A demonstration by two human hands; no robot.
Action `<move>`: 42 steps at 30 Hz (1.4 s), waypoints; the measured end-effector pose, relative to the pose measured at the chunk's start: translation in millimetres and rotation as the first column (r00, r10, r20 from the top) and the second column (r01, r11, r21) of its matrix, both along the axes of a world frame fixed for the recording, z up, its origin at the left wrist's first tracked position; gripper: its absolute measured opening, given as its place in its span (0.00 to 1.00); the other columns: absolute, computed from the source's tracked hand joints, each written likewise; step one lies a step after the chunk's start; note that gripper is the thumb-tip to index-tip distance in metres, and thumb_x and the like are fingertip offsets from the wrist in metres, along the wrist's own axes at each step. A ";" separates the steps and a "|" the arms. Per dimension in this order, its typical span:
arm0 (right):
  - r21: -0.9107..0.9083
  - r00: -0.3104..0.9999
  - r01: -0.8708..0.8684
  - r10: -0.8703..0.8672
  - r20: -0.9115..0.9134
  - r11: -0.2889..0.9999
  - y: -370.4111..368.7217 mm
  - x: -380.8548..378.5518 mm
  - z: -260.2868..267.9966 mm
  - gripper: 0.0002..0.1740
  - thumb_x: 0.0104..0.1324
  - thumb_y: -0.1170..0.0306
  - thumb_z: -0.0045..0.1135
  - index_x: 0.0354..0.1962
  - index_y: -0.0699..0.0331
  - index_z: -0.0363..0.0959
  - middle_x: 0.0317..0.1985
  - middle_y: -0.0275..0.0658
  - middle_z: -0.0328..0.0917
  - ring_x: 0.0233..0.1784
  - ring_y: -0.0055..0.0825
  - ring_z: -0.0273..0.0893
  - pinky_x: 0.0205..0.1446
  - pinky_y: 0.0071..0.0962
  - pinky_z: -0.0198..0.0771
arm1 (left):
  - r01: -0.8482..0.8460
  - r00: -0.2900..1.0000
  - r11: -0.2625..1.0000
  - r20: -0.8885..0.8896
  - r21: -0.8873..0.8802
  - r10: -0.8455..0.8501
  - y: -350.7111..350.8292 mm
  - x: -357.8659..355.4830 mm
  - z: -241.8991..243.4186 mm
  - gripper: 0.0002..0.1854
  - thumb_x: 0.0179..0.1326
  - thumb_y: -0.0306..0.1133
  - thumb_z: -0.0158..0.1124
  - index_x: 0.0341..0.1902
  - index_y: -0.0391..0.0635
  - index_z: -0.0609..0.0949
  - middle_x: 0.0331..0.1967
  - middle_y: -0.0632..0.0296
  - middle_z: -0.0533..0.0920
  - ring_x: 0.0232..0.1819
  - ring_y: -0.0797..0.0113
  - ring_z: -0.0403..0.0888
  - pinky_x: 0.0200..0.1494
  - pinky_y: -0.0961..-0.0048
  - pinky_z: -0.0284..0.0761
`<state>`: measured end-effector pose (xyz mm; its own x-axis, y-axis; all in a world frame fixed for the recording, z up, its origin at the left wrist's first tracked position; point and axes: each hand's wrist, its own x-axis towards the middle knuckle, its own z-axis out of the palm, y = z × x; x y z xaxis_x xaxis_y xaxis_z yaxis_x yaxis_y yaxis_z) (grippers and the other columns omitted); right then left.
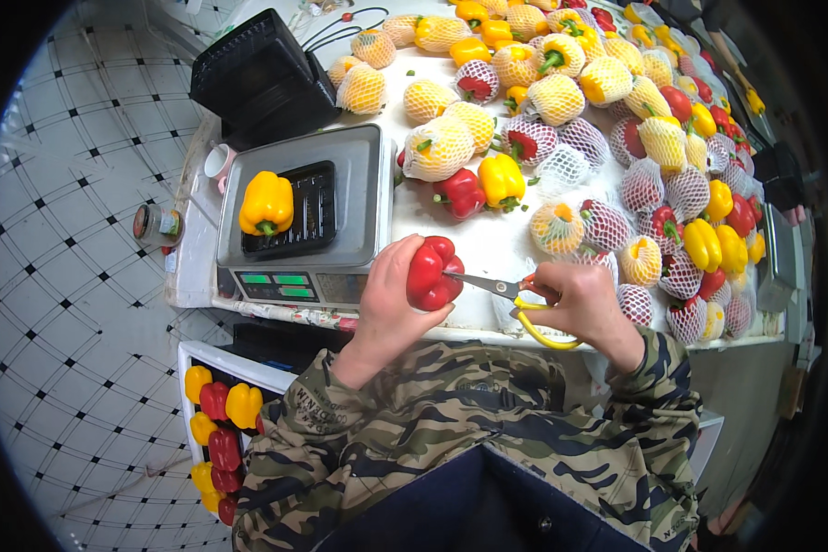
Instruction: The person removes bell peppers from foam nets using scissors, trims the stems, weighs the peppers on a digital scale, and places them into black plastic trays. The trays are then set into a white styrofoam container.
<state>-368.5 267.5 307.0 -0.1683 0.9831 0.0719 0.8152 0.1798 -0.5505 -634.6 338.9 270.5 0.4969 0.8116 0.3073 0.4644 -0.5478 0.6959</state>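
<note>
My left hand [393,293] grips a red bell pepper [429,272] above the table's front edge. In my right hand [576,300] are scissors [500,288] with yellow handles, their blades pointing left. The blade tips meet the pepper's right side; whether they go into it I cannot tell. Just left of my left hand, a yellow bell pepper [268,201] lies in a black plastic tray [317,200] on a digital scale [362,207]. Behind the held pepper, another red pepper [461,193] touches a yellow one [502,181] on the white table [479,241].
Many peppers in foam nets [555,99] cover the table's back and right. A stack of black trays [262,76] stands behind the scale, with a pink-white mug [218,163] and a glass jar [159,226] at the left. Below left, a white crate [188,352] holds loose peppers.
</note>
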 end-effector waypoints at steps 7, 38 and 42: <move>0.373 0.949 -0.017 -0.102 0.298 0.928 -9.4 -16.2 -5.4 0.18 0.46 0.60 0.75 0.34 0.54 0.79 0.26 0.31 0.76 0.25 0.25 0.77 0.23 0.27 0.70 | -0.129 0.992 0.989 -0.020 -0.075 0.128 1.5 -3.6 -7.4 0.48 0.37 0.33 0.82 0.65 0.43 0.67 0.56 0.50 0.74 0.58 0.49 0.73 0.61 0.59 0.71; 0.055 0.628 -0.164 0.147 -0.764 0.985 84.2 -130.4 -38.9 0.52 0.43 0.62 0.77 0.64 0.63 0.56 0.58 0.47 0.65 0.61 0.37 0.70 0.61 0.34 0.70 | -0.317 0.936 0.945 0.134 -0.073 0.325 68.6 -77.6 18.5 0.14 0.68 0.36 0.58 0.53 0.44 0.80 0.38 0.57 0.85 0.44 0.54 0.84 0.45 0.66 0.78; 0.175 0.824 -0.145 0.217 -0.524 0.974 148.3 -157.8 -23.6 0.48 0.46 0.55 0.74 0.61 0.63 0.61 0.52 0.48 0.71 0.55 0.40 0.75 0.59 0.36 0.72 | -0.469 0.817 0.791 -0.148 0.393 0.558 120.7 -134.9 11.1 0.22 0.64 0.39 0.62 0.61 0.49 0.76 0.63 0.57 0.74 0.70 0.49 0.64 0.64 0.52 0.63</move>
<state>-526.4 415.8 283.4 -0.2421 0.9157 0.3207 0.3433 0.3900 -0.8544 -769.5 459.7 281.6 0.1287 0.8419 0.5241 0.8701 -0.3493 0.3476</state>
